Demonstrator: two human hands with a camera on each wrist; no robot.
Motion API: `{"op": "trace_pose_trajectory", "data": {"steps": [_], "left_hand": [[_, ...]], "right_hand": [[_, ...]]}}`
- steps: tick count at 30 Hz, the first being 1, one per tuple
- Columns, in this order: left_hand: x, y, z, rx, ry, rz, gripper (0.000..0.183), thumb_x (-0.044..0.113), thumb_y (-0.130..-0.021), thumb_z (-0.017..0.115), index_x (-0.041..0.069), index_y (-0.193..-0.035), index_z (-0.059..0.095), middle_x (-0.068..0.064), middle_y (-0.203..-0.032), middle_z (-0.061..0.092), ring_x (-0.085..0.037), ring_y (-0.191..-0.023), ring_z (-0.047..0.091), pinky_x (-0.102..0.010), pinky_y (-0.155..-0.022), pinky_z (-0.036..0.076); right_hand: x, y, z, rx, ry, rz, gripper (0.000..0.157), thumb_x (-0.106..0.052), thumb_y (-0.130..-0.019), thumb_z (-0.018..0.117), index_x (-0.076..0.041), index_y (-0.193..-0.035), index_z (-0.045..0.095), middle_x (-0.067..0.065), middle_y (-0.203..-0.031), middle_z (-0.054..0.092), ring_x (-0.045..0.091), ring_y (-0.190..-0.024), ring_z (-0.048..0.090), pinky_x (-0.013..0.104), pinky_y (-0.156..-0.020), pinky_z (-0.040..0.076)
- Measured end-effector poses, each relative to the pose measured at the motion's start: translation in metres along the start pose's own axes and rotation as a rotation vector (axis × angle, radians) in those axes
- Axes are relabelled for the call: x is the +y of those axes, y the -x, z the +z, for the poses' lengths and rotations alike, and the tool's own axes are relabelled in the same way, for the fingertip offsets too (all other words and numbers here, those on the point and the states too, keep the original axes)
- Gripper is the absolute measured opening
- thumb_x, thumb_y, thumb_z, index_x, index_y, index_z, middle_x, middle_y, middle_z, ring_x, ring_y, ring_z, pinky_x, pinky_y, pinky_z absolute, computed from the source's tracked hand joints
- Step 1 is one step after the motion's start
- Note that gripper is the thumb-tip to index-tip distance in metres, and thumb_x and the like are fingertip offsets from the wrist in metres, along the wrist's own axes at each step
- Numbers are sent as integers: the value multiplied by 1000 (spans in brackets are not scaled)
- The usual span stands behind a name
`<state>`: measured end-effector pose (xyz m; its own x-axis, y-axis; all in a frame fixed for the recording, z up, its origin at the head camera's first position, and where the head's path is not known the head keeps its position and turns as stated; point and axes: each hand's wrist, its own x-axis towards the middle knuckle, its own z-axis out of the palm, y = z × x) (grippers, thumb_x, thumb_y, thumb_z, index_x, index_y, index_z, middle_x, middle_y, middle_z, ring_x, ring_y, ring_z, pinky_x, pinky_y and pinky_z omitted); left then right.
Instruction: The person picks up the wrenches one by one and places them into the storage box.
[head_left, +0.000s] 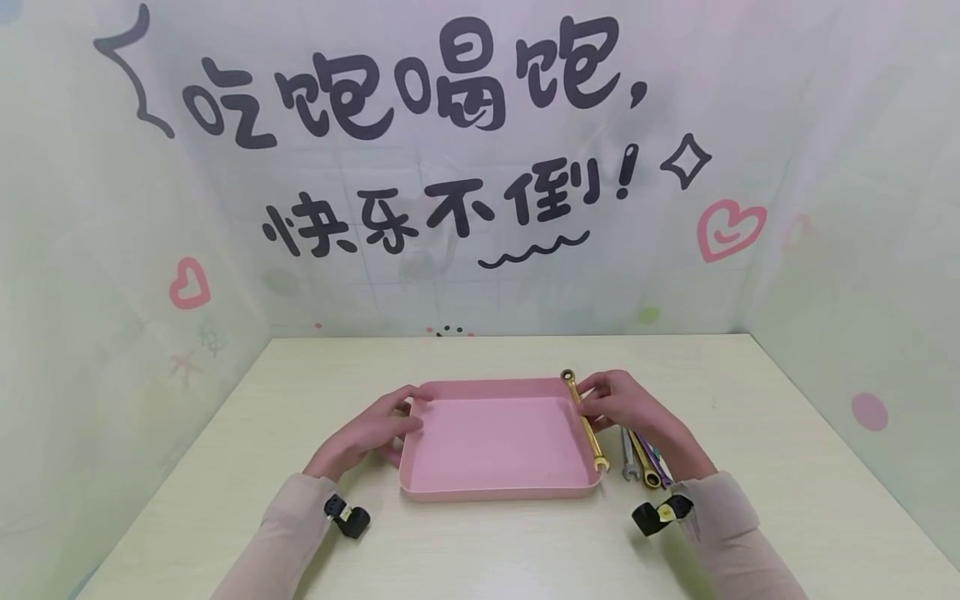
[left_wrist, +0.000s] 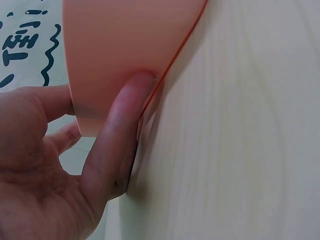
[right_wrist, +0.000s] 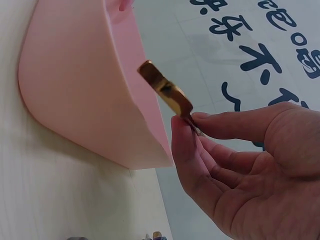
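R hand (head_left: 626,404) pinches gold wrench (head_left: 590,433) just to its L, over side wall of pink tray (head_left: 495,442); wrench's long axis runs approx. far-to-near, along that wall. L hand (head_left: 378,425), farther off, grips opp. wall. Other wrenches (head_left: 631,468) lie on worktop (head_left: 495,550), near R hand.

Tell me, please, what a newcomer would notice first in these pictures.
Probably the bold, dark Chinese lettering across the backdrop. Below it, the pink tray sits on the table, the left hand gripping its left side. At its right side, the right hand holds a gold combination wrench.
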<state>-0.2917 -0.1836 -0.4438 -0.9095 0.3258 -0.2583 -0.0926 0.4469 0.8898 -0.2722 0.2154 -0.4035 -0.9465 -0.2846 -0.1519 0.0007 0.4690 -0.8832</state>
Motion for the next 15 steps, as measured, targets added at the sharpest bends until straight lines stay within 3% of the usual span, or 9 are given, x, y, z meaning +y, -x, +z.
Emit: {"op": "trace_pose_trajectory", "data": {"steps": [15], "left_hand": [[-1,-2,-1,-2,-11,18,47,12,-100,59,17,-146,50,-20,-126,51,-22,-76,68,-37,-54,62]], "right_hand": [[-4,1,7,-4,11,12,41,-4,-97,62,14,-133,54,26,-105,70,18,-75,71,37,-73,66]]}}
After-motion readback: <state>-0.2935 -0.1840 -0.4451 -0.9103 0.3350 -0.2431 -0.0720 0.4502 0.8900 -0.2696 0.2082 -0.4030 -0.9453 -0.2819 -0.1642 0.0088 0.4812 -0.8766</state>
